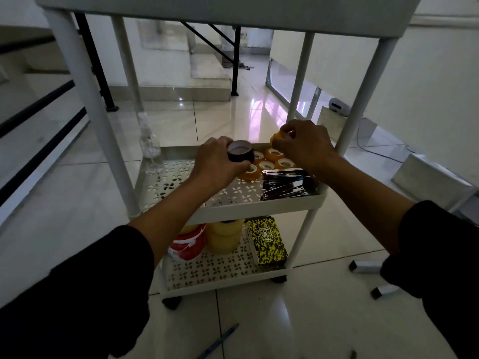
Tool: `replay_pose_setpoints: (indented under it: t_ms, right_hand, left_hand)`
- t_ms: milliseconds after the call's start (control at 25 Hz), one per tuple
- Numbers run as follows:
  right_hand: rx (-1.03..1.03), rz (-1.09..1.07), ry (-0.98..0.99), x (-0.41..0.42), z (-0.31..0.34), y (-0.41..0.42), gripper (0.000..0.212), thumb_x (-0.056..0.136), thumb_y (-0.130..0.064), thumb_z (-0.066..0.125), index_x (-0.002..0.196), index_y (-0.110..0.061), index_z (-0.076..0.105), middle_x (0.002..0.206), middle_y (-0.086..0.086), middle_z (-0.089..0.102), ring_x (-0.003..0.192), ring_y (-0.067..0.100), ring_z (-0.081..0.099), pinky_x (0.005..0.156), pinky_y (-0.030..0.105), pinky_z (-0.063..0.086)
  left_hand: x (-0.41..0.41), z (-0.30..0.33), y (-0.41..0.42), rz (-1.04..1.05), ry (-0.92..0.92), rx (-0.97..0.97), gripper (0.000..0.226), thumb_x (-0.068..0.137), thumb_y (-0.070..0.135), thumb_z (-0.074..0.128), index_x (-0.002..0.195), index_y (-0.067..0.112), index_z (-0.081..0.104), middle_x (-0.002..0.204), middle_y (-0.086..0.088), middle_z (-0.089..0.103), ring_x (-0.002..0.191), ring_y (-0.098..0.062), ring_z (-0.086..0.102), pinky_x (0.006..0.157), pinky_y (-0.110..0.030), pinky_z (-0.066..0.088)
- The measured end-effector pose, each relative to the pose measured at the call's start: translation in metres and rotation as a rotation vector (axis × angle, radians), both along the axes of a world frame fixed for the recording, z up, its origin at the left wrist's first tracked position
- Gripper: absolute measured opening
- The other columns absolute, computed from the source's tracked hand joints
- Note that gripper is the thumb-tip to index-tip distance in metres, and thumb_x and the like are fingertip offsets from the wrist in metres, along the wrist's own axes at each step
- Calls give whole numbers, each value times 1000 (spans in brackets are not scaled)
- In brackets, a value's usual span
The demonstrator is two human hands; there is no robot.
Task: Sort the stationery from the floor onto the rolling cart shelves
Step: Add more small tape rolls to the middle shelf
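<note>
A white rolling cart stands in front of me, its middle shelf at hand height. My left hand grips a black tape roll just above that shelf. My right hand holds a small yellow tape roll over the shelf's far right corner. Several small amber tape rolls sit at the back of the shelf, and several metal staplers lie at its right. On the bottom shelf stand a red-and-white tape roll, a pale yellow tape stack and a yellow-black patterned box.
A blue pen lies on the tiled floor near me. Two small silver boxes lie on the floor to the right. A clear spray bottle stands behind the cart's left post. The cart's top shelf overhangs my hands.
</note>
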State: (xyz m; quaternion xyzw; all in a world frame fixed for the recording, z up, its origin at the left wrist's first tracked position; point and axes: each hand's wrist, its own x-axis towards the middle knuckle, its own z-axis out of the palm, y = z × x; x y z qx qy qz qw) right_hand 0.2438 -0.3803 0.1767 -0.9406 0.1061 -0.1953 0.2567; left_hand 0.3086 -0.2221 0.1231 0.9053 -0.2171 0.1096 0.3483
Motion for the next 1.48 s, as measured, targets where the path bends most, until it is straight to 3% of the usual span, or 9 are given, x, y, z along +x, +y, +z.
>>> replay_pose_setpoints:
  t_ms: [200,400,560,720,1120,1480]
  right_hand:
    - [43,-59,-46,7,-1,-2,32,90,-26,59,113,-4,63,111,12,65,100,24,60,83,27,42]
    - [-28,24,103,23,-7,-1,37,88,-29,62,110,0,64,108,16,65,99,29,62,86,34,51]
    - [-114,87,211,42,-13,4,37,84,-30,66,107,-1,66,107,16,66,100,28,61,87,37,52]
    - [-229,170,339,51,-9,2,42,85,-35,66,116,-7,63,114,12,64,110,26,56,94,36,48]
    - [-358,277,452,61,-12,-5,35,84,-28,67,115,-13,62,113,9,61,99,20,53,82,32,47]
    - [-503,294,514,61,-4,1,41,83,-27,70,118,-7,60,116,13,59,105,26,54,77,29,42]
  left_hand:
    - [7,15,-33,-50,6,76,60,74,41,76,122,8,58,114,-9,63,105,-23,56,81,-29,47]
    - [11,3,-18,40,41,-4,58,73,39,77,120,10,57,115,-11,61,102,-21,56,72,-24,41]
    - [12,-7,-2,73,78,-12,62,73,36,77,124,10,54,120,-12,58,105,-22,56,73,-24,42]
    - [12,-12,8,83,106,-19,65,71,35,78,126,10,54,120,-12,58,105,-23,57,82,-31,50]
    - [12,-24,14,107,153,24,66,71,38,77,127,10,55,122,-11,59,108,-25,56,89,-36,50]
    - [11,-24,8,183,153,9,70,71,38,78,128,7,51,125,-14,55,111,-27,54,93,-39,49]
